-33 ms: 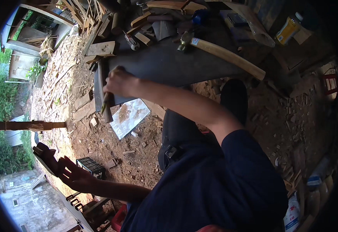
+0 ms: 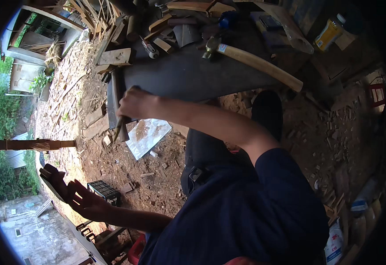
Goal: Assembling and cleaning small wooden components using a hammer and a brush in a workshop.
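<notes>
My right hand (image 2: pixel 135 104) is closed around a slim tool with a rounded brown end (image 2: pixel 133 88) above the fist and a thin, pale, narrowing part (image 2: pixel 119 127) below it. Its exact kind I cannot make out. The fist is just beside a long dark wooden strip (image 2: pixel 117 88) at the left edge of the dark tabletop (image 2: pixel 175 73). Away from the table, at lower left, my left hand (image 2: pixel 83 201) is raised with curled fingers, gripping a dark flat wooden piece (image 2: pixel 54 181). Its far end sticks out past the fingertips.
A hammer (image 2: pixel 259 66) with a pale wooden handle lies across the table's right side. Wood offcuts (image 2: pixel 162 44) and a small white-and-red tool (image 2: pixel 149 48) are farther back. On the chip-strewn ground are a white sheet (image 2: pixel 146 139) and a black crate (image 2: pixel 104 191).
The tool in my right hand has tilted, its lower end now farther left and lower. My left hand and its wooden piece have shifted only slightly.
</notes>
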Motion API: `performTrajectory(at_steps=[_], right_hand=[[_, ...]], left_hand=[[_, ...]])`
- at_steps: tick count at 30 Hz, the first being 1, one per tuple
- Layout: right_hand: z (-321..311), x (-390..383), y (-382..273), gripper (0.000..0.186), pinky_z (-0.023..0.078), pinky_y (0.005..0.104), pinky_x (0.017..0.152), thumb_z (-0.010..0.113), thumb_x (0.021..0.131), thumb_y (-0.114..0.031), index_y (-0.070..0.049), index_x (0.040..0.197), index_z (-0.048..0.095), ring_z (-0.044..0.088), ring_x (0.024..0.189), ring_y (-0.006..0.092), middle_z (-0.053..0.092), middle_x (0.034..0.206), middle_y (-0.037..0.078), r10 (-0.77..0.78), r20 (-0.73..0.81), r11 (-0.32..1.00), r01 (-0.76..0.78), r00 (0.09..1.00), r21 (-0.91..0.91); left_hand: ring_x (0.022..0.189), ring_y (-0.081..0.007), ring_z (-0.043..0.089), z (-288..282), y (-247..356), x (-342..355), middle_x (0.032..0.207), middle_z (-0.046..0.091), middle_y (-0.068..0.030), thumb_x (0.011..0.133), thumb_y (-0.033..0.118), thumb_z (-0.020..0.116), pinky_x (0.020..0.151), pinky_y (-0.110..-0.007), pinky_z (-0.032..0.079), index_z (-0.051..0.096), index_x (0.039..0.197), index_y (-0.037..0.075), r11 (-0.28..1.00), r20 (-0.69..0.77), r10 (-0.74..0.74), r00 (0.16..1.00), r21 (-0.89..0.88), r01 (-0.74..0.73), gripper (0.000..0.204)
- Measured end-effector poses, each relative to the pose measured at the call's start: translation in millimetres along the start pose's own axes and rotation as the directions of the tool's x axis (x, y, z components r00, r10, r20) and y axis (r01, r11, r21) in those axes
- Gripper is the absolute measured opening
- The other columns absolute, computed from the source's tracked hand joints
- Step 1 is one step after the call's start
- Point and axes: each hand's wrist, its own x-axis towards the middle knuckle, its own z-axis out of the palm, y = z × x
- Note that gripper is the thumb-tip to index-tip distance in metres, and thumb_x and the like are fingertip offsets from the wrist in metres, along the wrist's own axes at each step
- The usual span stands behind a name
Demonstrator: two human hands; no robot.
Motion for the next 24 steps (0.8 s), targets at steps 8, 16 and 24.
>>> performTrajectory(at_steps=[8,16,24], right_hand=[[-9,8,20,0.024,0.065,0.0453,0.083,0.059,0.102,-0.016,-0.022,0.118,0.077,0.079,0.086,0.0287,0.077,0.091,0.008,0.250,-0.198,0.968,-0.248,0.948,0.035],[-27,-13,2,0.016,0.063,0.0438,0.086,0.059,0.102,-0.017,-0.011,0.105,0.074,0.078,0.094,0.0278,0.077,0.096,0.009,0.193,-0.143,0.973,-0.170,0.971,0.156],[5,-10,-27,0.018,0.062,0.0462,0.084,0.062,0.099,-0.017,-0.017,0.109,0.077,0.078,0.091,0.0302,0.078,0.092,0.008,0.018,-0.259,0.880,0.107,0.966,0.462]], left_hand=[[0.137,-0.0405,0.054,-16,-6,-4,0.134,0.059,-0.0262,0.094,0.067,0.068,0.127,-0.056,0.038,0.054,0.137,-0.012,0.998,0.107,-0.028,0.994,-0.048,0.033,0.091],[0.131,-0.0381,0.058,-23,1,-1,0.130,0.060,-0.0275,0.106,0.063,0.052,0.124,-0.054,0.044,0.057,0.130,-0.012,0.999,0.083,0.007,0.997,0.036,-0.010,0.079],[0.131,-0.0409,0.059,-10,-2,-3,0.134,0.059,-0.0314,0.109,0.038,0.057,0.123,-0.056,0.045,0.056,0.132,-0.014,0.999,0.140,0.038,0.989,-0.043,-0.032,0.057]])
